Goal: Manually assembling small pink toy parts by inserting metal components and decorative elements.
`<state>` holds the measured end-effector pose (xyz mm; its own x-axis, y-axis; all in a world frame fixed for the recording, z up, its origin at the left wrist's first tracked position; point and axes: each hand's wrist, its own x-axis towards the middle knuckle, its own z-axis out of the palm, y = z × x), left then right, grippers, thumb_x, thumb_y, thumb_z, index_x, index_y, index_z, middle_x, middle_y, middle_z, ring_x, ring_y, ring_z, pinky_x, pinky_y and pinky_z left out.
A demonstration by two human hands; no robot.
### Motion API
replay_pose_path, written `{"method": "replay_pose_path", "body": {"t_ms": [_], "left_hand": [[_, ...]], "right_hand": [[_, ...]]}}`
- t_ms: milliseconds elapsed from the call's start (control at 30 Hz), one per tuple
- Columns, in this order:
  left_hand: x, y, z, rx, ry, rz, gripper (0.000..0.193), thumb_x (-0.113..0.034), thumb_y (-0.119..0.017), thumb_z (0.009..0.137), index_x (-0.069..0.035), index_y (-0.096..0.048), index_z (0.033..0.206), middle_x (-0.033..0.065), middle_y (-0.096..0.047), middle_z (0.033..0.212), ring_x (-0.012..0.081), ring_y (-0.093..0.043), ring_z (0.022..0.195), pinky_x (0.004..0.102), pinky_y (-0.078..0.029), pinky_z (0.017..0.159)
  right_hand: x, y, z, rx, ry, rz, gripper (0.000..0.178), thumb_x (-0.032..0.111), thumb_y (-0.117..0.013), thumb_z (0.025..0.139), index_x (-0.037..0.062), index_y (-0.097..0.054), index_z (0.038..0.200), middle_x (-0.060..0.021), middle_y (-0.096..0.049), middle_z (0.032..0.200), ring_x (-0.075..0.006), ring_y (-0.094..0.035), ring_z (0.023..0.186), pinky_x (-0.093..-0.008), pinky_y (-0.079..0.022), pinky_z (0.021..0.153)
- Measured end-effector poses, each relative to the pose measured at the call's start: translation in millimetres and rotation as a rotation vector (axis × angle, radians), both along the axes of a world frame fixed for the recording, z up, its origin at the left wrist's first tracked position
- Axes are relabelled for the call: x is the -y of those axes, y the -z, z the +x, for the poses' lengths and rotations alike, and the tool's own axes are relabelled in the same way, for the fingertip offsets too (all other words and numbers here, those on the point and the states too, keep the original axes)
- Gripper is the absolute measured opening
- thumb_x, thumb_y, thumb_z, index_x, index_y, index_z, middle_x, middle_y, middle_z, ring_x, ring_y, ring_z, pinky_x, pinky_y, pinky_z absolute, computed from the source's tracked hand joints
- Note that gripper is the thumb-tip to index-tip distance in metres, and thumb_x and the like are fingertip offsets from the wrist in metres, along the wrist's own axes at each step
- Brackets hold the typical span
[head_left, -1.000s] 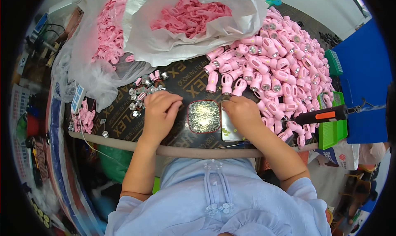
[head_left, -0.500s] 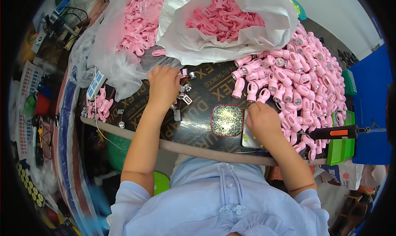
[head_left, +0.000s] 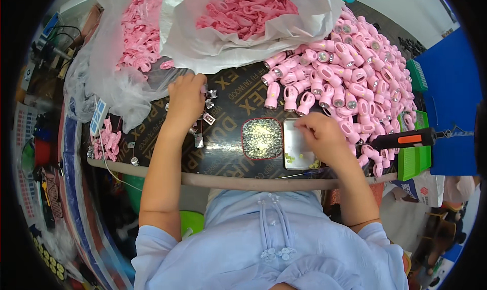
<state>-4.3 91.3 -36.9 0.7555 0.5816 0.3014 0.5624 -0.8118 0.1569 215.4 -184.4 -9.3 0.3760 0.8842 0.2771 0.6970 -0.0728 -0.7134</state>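
My left hand rests on the dark board, fingers curled over a cluster of small silver metal parts; whether it grips one is hidden. My right hand lies over the right side of a small white tray that has a few tiny yellowish bits in it, fingertips pinched together above it. Just left of the tray sits a red-rimmed dish full of tiny shiny pieces. A big heap of pink plastic flashlight bodies spreads beyond my right hand.
Clear plastic bags of pink parts fill the back of the board. A few pink parts lie at the left end. An orange-and-black tool and green baskets sit at the right. Cables and clutter line the left edge.
My left hand has moved from beside the dish out to the left, onto the silver parts. My right hand has stayed over the tray. The camera view has shifted.
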Motion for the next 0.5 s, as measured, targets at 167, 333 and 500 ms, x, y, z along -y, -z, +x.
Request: {"method": "replay_pose_path", "body": {"t_ms": [167,333,500], "left_hand": [[5,-3,-6,0.176,0.026,-0.186,0.029,-0.001,-0.066,0.078,-0.006,-0.063,0.106,0.0119,-0.063,0.091,0.0312,-0.059,0.092,0.04,-0.042,0.087],[21,-7,-15,0.716,0.076,-0.887,0.027,0.006,-0.065,0.085,-0.004,-0.066,0.11,0.0018,-0.062,0.1,0.0095,-0.059,0.086,0.0242,-0.048,0.076],[61,-32,-2,0.836,0.247,-1.223,0.042,0.008,-0.062,0.09,0.0,-0.056,0.131,0.0044,-0.061,0.109,0.0105,-0.061,0.097,0.024,-0.05,0.083]], "right_hand": [[34,-4,4,0.222,-0.284,-0.313,0.015,0.004,-0.073,0.076,0.005,-0.073,0.09,-0.011,-0.067,0.085,-0.0318,-0.065,0.081,-0.0416,-0.054,0.075],[40,8,-8,0.278,-0.287,-0.329,0.014,0.006,-0.073,0.074,0.0073,-0.073,0.088,-0.0094,-0.067,0.087,-0.031,-0.064,0.086,-0.0414,-0.053,0.076],[33,9,-11,0.33,-0.273,-0.32,0.02,0.004,-0.073,0.075,0.0064,-0.072,0.095,-0.0111,-0.067,0.088,-0.0303,-0.065,0.083,-0.04,-0.053,0.072]]}}
